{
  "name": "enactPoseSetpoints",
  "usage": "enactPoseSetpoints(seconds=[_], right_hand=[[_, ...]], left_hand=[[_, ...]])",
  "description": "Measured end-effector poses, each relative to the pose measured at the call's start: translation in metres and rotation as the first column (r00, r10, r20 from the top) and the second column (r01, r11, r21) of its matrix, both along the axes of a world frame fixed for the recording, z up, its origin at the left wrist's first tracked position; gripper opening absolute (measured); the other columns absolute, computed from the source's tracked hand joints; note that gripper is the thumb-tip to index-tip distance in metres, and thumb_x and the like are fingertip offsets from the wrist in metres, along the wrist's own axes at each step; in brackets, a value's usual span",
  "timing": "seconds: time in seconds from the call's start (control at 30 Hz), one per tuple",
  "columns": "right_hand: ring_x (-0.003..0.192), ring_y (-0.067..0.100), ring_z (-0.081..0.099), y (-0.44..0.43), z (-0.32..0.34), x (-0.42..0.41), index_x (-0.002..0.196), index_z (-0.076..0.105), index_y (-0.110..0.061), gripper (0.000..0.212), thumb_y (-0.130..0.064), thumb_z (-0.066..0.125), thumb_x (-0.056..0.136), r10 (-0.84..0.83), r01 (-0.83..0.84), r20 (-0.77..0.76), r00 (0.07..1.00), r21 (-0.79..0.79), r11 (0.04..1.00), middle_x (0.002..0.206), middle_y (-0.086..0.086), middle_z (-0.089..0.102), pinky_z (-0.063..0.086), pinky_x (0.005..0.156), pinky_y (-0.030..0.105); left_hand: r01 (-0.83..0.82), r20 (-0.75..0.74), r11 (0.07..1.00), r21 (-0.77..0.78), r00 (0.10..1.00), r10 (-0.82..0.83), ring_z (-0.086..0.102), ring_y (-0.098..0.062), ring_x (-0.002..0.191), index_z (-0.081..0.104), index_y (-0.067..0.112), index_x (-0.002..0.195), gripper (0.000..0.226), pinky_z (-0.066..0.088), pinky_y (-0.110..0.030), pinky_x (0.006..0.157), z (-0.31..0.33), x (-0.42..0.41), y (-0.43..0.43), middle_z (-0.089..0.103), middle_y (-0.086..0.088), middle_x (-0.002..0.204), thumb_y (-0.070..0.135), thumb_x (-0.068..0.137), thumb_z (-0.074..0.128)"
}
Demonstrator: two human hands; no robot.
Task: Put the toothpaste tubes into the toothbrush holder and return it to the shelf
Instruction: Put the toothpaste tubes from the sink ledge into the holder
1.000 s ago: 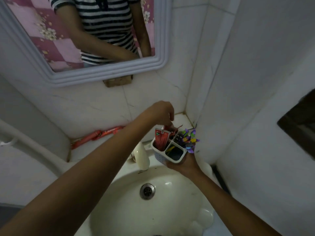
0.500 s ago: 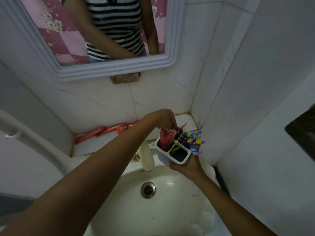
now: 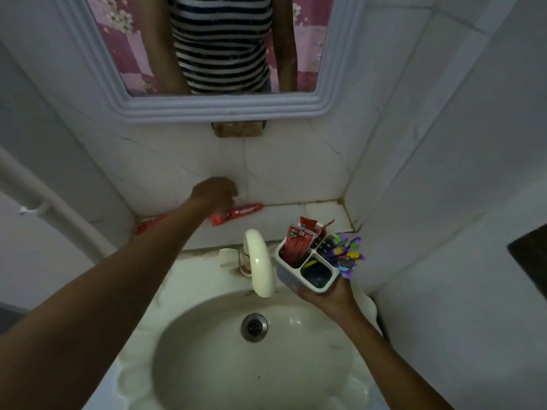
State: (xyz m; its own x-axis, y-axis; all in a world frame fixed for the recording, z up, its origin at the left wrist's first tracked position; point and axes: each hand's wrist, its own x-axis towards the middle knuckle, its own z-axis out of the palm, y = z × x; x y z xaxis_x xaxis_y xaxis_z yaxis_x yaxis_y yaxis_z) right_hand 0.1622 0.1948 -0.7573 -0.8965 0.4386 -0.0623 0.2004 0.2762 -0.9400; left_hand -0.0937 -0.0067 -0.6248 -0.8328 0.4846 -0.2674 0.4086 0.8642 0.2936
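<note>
Holder (image 3: 306,266) cupped in my right hand (image 3: 328,295) over sink's right rim (image 3: 367,303). Left hand (image 3: 214,190) hovers over toothpaste tube (image 3: 236,214) at shelf's back edge (image 3: 296,205); grip unreadable. Risk: tube already in holder leans, tilting spills it.

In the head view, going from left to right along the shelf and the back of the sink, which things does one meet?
Red toothpaste tube half hidden by the forearm → left hand → second red toothpaste tube → cream tap → toothbrush holder, held from below by the right hand → purple flower bunch.
</note>
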Motion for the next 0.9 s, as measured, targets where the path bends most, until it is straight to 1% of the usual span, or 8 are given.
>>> enactPoseSetpoints(seconds=[0.07, 0.17, 0.3, 0.43, 0.57, 0.7, 0.83, 0.9], right_hand=[[0.104, 0.002, 0.067, -0.004, 0.004, 0.001, 0.114, 0.063, -0.020, 0.068, -0.018, 0.091, 0.052, -0.003, 0.003, 0.003, 1.000, 0.018, 1.000, 0.111, -0.002, 0.071, 0.054, 0.085, 0.016], [0.106, 0.004, 0.067, -0.006, 0.008, 0.003, 0.107, 0.064, -0.034, 0.063, -0.032, 0.089, 0.050, 0.003, -0.003, -0.007, 1.000, 0.023, 1.000, 0.108, -0.013, 0.072, 0.055, 0.090, 0.023], [0.100, -0.008, 0.066, -0.008, 0.013, 0.002, 0.102, 0.064, -0.036, 0.059, -0.034, 0.087, 0.048, -0.009, 0.010, -0.021, 1.000, 0.040, 0.999, 0.100, -0.035, 0.070, 0.053, 0.085, 0.013], [0.101, -0.006, 0.066, -0.007, 0.014, 0.004, 0.100, 0.064, -0.038, 0.059, -0.036, 0.088, 0.046, -0.003, 0.004, -0.024, 1.000, 0.045, 0.999, 0.098, -0.035, 0.071, 0.055, 0.088, 0.021], [0.104, -0.003, 0.066, -0.007, 0.014, 0.003, 0.103, 0.064, -0.038, 0.059, -0.033, 0.089, 0.049, 0.001, 0.001, -0.035, 0.999, 0.054, 0.999, 0.103, -0.023, 0.072, 0.055, 0.091, 0.022], [0.085, 0.004, 0.066, -0.004, 0.016, 0.004, 0.085, 0.062, -0.035, 0.034, -0.027, 0.090, 0.065, 0.143, -0.145, 0.176, 0.974, 0.001, 0.989, 0.087, -0.006, 0.070, 0.057, 0.094, 0.041], [0.110, 0.013, 0.066, -0.007, 0.023, 0.004, 0.111, 0.061, -0.032, 0.068, -0.028, 0.094, 0.052, 0.001, -0.004, 0.036, 0.999, 0.093, 0.996, 0.112, -0.005, 0.071, 0.055, 0.096, 0.036], [0.112, 0.013, 0.066, -0.008, 0.021, 0.003, 0.111, 0.061, -0.031, 0.066, -0.024, 0.092, 0.054, 0.014, -0.017, 0.023, 1.000, 0.132, 0.991, 0.112, -0.007, 0.070, 0.055, 0.093, 0.029]], left_hand=[[-0.011, -0.023, 0.988, -0.154, 1.000, 0.008, 0.053, -0.027, 0.124, 0.064, 0.023, 0.119, 0.036, 0.046, -0.038, 0.101, -0.029, -0.005, -0.028, 0.059, -0.004, 0.132, 0.032, 0.084, 0.062], [0.066, -0.007, 0.991, -0.115, 0.998, -0.067, 0.057, -0.030, 0.118, 0.060, 0.020, 0.122, 0.039, 0.049, -0.042, 0.096, -0.056, 0.004, -0.026, 0.059, -0.007, 0.126, 0.031, 0.084, 0.062], [0.067, -0.100, 0.989, -0.132, 0.992, -0.081, 0.060, -0.029, 0.111, 0.064, 0.019, 0.116, 0.037, 0.052, -0.039, 0.088, -0.075, 0.015, -0.015, 0.060, -0.008, 0.122, 0.036, 0.083, 0.063], [0.041, -0.144, 0.995, -0.092, 0.988, -0.054, 0.063, -0.029, 0.098, 0.066, 0.015, 0.102, 0.026, 0.054, -0.037, 0.080, -0.085, 0.019, -0.007, 0.066, -0.009, 0.108, 0.033, 0.082, 0.064], [-0.031, -0.213, 0.995, -0.100, 0.977, 0.009, 0.059, -0.027, 0.105, 0.069, 0.026, 0.097, 0.019, 0.047, -0.039, 0.088, -0.057, 0.021, -0.006, 0.070, -0.001, 0.106, 0.034, 0.081, 0.065], [-0.074, -0.359, 0.961, 0.267, 0.917, 0.171, 0.061, -0.020, 0.090, 0.075, 0.029, 0.095, 0.022, 0.049, -0.034, 0.079, 0.017, 0.039, -0.027, 0.074, 0.003, 0.095, 0.043, 0.079, 0.070], [-0.046, -0.156, 0.801, 0.597, 0.973, 0.172, 0.066, -0.010, 0.075, 0.074, 0.017, 0.101, 0.032, 0.055, -0.025, 0.072, 0.089, 0.075, -0.038, 0.070, 0.005, 0.085, 0.035, 0.074, 0.076], [-0.004, -0.094, 0.759, 0.651, 0.992, 0.085, 0.070, -0.007, 0.065, 0.075, 0.016, 0.097, 0.032, 0.056, -0.015, 0.063, 0.109, 0.090, -0.035, 0.072, 0.004, 0.078, 0.032, 0.070, 0.080]])
